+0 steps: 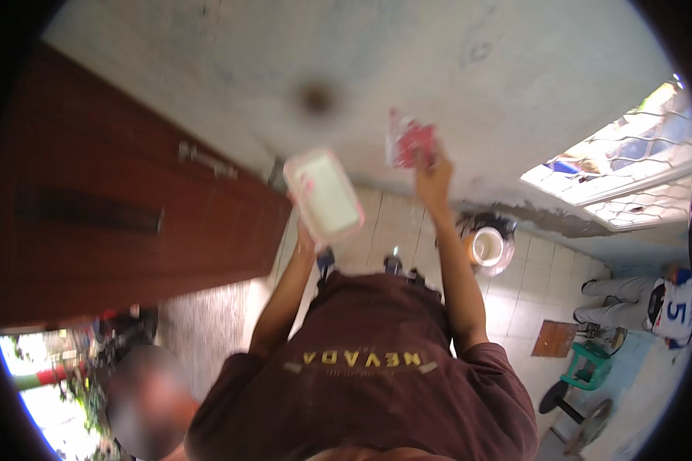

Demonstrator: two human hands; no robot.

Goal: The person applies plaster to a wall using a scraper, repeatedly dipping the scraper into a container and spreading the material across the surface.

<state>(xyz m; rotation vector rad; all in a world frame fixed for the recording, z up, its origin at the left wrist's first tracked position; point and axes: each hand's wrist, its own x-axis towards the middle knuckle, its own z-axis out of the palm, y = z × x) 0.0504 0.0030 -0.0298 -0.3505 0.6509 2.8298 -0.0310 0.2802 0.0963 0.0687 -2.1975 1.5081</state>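
Observation:
In my left hand point(306, 235) is a shallow rectangular plastic container point(334, 201), white inside with a pinkish rim. It is tilted, and most of the fingers are hidden behind it. My right hand point(436, 178) is raised in front of the pale wall point(269, 84), closed on a flat red-and-white piece point(414, 143) that looks like a patterned cloth or packet. Blur hides its exact kind, and I cannot tell whether it touches the wall. The two hands are apart.
A dark red door point(123, 177) with a latch stands at left. Right of my arm is a white-rimmed bucket point(487, 247). A grille window point(630, 161), a green stool point(588, 366) and a person in a white shirt point(673, 311) are farther right. Another person point(150, 403) is lower left.

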